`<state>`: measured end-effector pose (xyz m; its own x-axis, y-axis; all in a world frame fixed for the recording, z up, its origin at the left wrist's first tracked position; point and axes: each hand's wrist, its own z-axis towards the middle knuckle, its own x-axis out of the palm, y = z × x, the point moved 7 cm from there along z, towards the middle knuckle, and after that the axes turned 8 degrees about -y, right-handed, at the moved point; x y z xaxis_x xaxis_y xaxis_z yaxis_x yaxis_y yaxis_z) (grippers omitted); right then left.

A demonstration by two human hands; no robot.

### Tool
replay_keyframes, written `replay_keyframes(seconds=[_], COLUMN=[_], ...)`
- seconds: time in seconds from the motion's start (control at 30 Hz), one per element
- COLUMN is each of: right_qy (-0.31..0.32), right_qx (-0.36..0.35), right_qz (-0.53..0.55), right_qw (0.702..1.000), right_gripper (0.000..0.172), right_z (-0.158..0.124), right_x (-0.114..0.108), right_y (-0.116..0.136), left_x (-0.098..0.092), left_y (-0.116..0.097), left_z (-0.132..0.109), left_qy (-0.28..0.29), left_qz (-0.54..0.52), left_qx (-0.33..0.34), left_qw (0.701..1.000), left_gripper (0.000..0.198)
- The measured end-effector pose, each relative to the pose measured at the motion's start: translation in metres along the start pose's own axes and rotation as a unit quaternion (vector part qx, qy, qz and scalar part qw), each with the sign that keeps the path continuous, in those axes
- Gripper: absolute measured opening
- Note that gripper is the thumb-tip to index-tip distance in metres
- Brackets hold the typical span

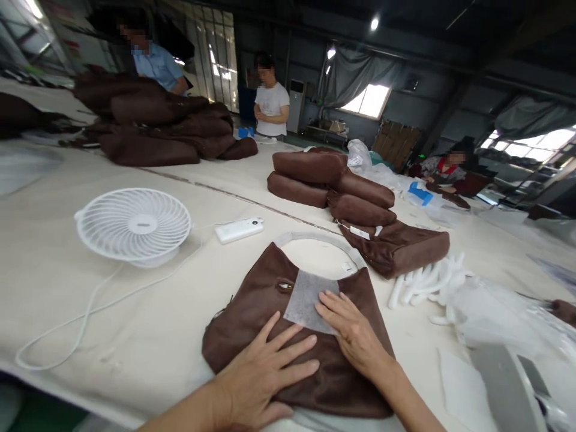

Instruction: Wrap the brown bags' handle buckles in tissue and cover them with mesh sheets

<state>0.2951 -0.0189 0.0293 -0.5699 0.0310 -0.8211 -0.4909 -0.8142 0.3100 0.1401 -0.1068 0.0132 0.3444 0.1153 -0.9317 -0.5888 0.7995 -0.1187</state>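
Note:
A dark brown handbag (252,306) lies flat on the table in front of me, its handle (310,237) wrapped in pale material and arched away from me. Across the bag's upper middle lies a grey rectangular sheet (306,300). My left hand (265,372) rests on the lower part of the bag with its fingers spread, just below the sheet. On the sheet's right side, my right hand (348,321) lies flat with fingers stretched out. A small metal fitting (285,287) shows left of the sheet.
A white fan (135,225) with a looping cable and a white phone-like device (239,230) are on the left. More brown bags (396,240) lie beyond, near white foam tubes (427,282) and plastic wrap (499,312). A large brown pile (153,120) and several people are farther back.

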Motion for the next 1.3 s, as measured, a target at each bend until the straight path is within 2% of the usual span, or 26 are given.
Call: replay_keyframes(seconds=[0.1,0.23,0.43,0.57,0.67,0.73,0.8,0.87,0.93,1.0,1.07,1.17,1.23,1.3], right_qy=[0.000,-0.018,-0.038,-0.027,-0.005,0.001,-0.021,-0.051,-0.031,0.060,0.141,0.165,0.131,0.074], right_qx=[-0.033,-0.069,-0.083,-0.078,-0.053,-0.037,-0.031,-0.039,-0.067,-0.115,-0.153,-0.142,-0.114,-0.116], right_qz=[-0.045,-0.063,-0.073,-0.073,-0.073,-0.056,-0.018,0.027,0.055,0.048,0.017,-0.048,-0.076,-0.070], right_qw=[0.998,0.995,0.993,0.994,0.996,0.998,0.999,0.998,0.996,0.990,0.978,0.975,0.982,0.988], right_gripper=[0.074,0.070,0.065,0.060,0.056,0.054,0.052,0.054,0.061,0.067,0.070,0.072,0.065,0.050], right_z=[-0.011,-0.018,-0.021,-0.020,-0.016,-0.014,-0.018,-0.032,-0.056,-0.090,-0.125,-0.158,-0.163,-0.158], right_x=[0.008,0.012,0.013,0.014,0.011,0.006,-0.007,-0.025,-0.036,-0.030,-0.014,0.014,0.026,0.028], right_y=[0.006,0.004,0.006,0.005,0.002,0.005,0.017,0.041,0.075,0.109,0.131,0.131,0.122,0.122], left_x=[-0.005,-0.012,-0.013,-0.012,-0.009,-0.006,-0.002,-0.001,-0.001,-0.001,-0.002,-0.001,0.000,-0.001], left_y=[-0.002,-0.006,-0.005,0.001,0.005,0.007,0.010,0.011,0.009,0.008,0.008,0.008,0.008,0.008], left_z=[0.000,-0.001,-0.001,0.008,0.016,0.019,0.019,0.019,0.019,0.019,0.020,0.020,0.020,0.020], left_qy=[-0.029,-0.057,-0.098,-0.069,-0.027,-0.005,0.008,0.010,0.010,0.011,0.013,0.016,0.018,0.019], left_qz=[0.006,0.034,0.052,0.028,-0.003,-0.015,-0.020,-0.022,-0.021,-0.012,-0.003,-0.005,-0.012,-0.015], left_qx=[0.016,0.023,-0.028,-0.069,-0.069,-0.064,-0.065,-0.064,-0.058,-0.057,-0.061,-0.064,-0.063,-0.062], left_qw=[0.999,0.998,0.993,0.995,0.997,0.998,0.998,0.998,0.998,0.998,0.998,0.998,0.998,0.998], left_gripper=[0.074,0.068,0.083,0.094,0.094,0.090,0.089,0.090,0.089,0.088,0.089,0.089,0.086,0.084])
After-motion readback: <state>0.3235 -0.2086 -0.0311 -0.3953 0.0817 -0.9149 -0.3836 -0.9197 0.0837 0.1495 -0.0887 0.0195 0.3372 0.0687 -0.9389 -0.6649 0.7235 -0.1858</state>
